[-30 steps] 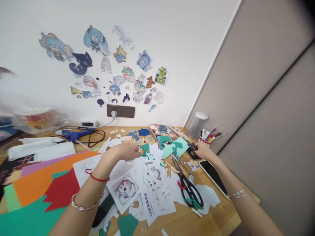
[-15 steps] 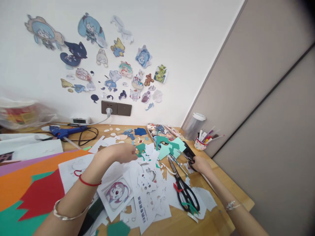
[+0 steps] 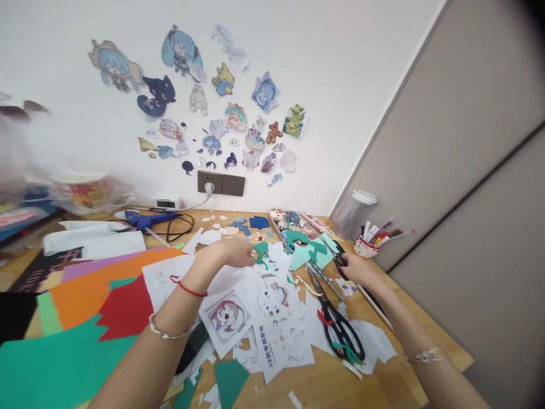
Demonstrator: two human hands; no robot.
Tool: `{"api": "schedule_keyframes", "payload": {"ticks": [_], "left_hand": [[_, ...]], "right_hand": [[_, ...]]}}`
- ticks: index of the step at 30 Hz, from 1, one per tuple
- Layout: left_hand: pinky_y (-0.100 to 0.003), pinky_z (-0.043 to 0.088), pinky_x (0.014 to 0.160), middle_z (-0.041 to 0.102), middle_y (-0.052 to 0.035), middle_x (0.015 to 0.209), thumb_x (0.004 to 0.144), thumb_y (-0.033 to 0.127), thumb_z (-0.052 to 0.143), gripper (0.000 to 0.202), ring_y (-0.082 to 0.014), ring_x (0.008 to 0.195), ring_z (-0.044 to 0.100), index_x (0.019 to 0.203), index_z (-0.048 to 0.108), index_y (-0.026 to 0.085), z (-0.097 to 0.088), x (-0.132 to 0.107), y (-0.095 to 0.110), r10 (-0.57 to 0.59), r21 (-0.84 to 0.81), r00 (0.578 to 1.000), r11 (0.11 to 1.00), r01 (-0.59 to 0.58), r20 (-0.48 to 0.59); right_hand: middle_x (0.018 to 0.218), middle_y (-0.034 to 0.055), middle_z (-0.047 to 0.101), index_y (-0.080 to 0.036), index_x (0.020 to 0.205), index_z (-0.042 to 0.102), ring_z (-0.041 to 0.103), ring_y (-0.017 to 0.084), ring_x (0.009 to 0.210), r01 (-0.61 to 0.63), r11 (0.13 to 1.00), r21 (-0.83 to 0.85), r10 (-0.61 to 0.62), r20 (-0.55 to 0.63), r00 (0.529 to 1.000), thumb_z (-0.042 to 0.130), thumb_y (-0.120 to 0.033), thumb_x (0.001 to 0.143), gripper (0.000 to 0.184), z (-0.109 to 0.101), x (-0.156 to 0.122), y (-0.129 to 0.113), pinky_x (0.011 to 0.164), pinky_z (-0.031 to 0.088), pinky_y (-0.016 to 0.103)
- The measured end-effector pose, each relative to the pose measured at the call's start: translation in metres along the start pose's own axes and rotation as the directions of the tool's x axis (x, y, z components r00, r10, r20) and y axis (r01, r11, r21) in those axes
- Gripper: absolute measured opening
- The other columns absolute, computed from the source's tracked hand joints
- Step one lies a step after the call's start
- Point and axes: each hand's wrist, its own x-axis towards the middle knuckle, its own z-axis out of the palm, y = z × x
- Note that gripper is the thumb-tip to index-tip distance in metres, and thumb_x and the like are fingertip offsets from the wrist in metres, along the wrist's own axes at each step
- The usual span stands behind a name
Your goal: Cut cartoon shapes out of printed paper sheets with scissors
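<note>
Right fingers: the right hand [image 3: 354, 268] is closed around the black handles of small scissors [image 3: 339, 260], blades pointing away toward the pale mint paper; how far the blades part I cannot tell
Left fingers: the left hand [image 3: 237, 252] is curled, fingertips just beside a ragged green scrap [image 3: 260, 250]; whether they pinch anything I cannot tell
Cut so far: plenty, judging by the litter; white offcuts and green slivers crowd the middle, and an irregular green remnant [image 3: 317, 246] lies across the pale mint paper [image 3: 300, 258]
Uncut so far: a printed cartoon sheet [image 3: 226, 316] looks whole, and the broad orange sheet [image 3: 85, 291] and teal sheet [image 3: 51, 360] appear to have plenty of material left
Large scissors: lying idle, long metal blades, looped black handles [image 3: 325, 304], green strips caught over the loops
Red sheet: matte and flat, one edge jagged in points [image 3: 125, 309]
Desk: smooth wood with visible grain [image 3: 453, 353]
Far edge: blue glue gun [image 3: 145, 220] with coiled black cord, clear lidded tumbler [image 3: 355, 215], spotted pen cup [image 3: 365, 247]
Wall: many thin paper character cut-outs [image 3: 181, 52], apparently finished, some edges curling away
</note>
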Motion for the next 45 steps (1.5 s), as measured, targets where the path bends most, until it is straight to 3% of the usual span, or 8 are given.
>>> {"api": "schedule_keyframes", "payload": {"ticks": [7,14,22,26,30,37,42,45], "left_hand": [[-0.041,0.047,0.08,0.057,-0.008,0.108,0.084,0.035,0.052,0.03,-0.0197,0.094,0.057,0.105,0.055,0.015,0.024,0.023,0.033,0.081,0.067,0.992,0.994,-0.088,0.092],[-0.042,0.045,0.085,0.055,-0.0082,0.113,0.084,0.031,0.053,0.028,-0.0213,0.1,0.054,0.107,0.054,0.016,0.042,0.04,0.058,0.038,0.084,0.996,0.995,-0.044,0.076],[-0.033,0.05,0.07,0.061,-0.004,0.089,0.084,0.03,0.053,0.02,-0.0144,0.077,0.059,0.093,0.058,0.013,0.026,0.03,0.041,0.146,-0.226,0.985,0.966,-0.122,0.091],[-0.026,0.048,0.062,0.061,0.001,0.065,0.08,0.025,0.054,0.011,-0.0119,0.062,0.06,0.077,0.056,0.014,0.001,0.002,0.022,0.214,-0.491,0.966,0.832,-0.259,-0.147],[-0.026,0.049,0.061,0.062,-0.0029,0.071,0.082,0.035,0.043,0.02,-0.0157,0.069,0.062,0.084,0.05,0.015,-0.019,-0.021,0.012,0.013,-0.648,0.862,0.654,-0.39,-0.506],[-0.029,0.046,0.089,0.058,-0.011,0.107,0.086,0.042,0.035,0.029,-0.0187,0.103,0.055,0.092,0.045,0.015,-0.033,-0.051,0.024,-0.325,-0.584,0.486,0.426,-0.691,-0.811],[-0.031,0.047,0.088,0.062,-0.0079,0.109,0.078,0.031,0.05,0.016,-0.0174,0.093,0.06,0.084,0.051,0.016,-0.033,-0.061,0.042,-0.257,-0.652,0.6,0.277,-0.706,-0.758],[-0.031,0.049,0.082,0.064,-0.0062,0.104,0.075,0.034,0.057,0.019,-0.018,0.09,0.061,0.081,0.049,0.018,-0.033,-0.062,0.04,-0.254,-0.65,0.598,0.299,-0.699,-0.76]], "right_hand": [[0.059,-0.0056,0.048,-0.016,0.068,0.048,0.046,0.009,0.053,0.325,0.852,0.411,-0.327,-0.066,0.943,0.062,-0.027,0.073,0.019,-0.01,-0.005,-0.098,0.05,0.037,0.022],[0.06,-0.0045,0.051,-0.02,0.072,0.042,0.048,0.01,0.054,0.403,0.575,0.712,-0.444,-0.142,0.885,0.06,-0.036,0.07,0.024,-0.021,-0.011,-0.165,0.051,0.039,0.023],[0.065,-0.0041,0.051,-0.019,0.074,0.043,0.048,0.009,0.056,0.432,0.414,0.802,-0.541,-0.165,0.825,0.064,-0.033,0.07,0.026,-0.045,-0.04,-0.18,0.052,0.036,0.022],[0.067,-0.0043,0.05,-0.02,0.075,0.044,0.045,0.009,0.058,0.466,0.389,0.795,-0.52,-0.229,0.823,0.066,-0.03,0.07,0.025,-0.059,-0.056,-0.169,0.05,0.033,0.022],[0.073,-0.0031,0.05,-0.021,0.075,0.043,0.046,0.01,0.061,0.518,0.325,0.791,-0.478,-0.335,0.812,0.065,-0.03,0.071,0.025,-0.069,-0.069,-0.158,0.053,0.037,0.023],[0.092,0.0032,0.057,-0.022,0.08,0.042,0.057,0.017,0.078,0.496,0.196,0.846,-0.377,-0.402,0.835,0.065,-0.037,0.073,0.028,-0.062,-0.07,-0.169,0.067,0.046,0.03],[0.071,-0.0043,0.05,-0.024,0.079,0.041,0.051,0.011,0.062,0.482,-0.023,0.876,-0.202,-0.476,0.856,0.071,-0.03,0.066,0.033,-0.053,-0.069,-0.183,0.055,0.042,0.024],[0.058,-0.0076,0.04,-0.025,0.079,0.041,0.04,0.008,0.049,0.516,0.012,0.856,-0.127,-0.511,0.85,0.071,-0.026,0.065,0.033,-0.055,-0.071,-0.18,0.044,0.031,0.02]]}}
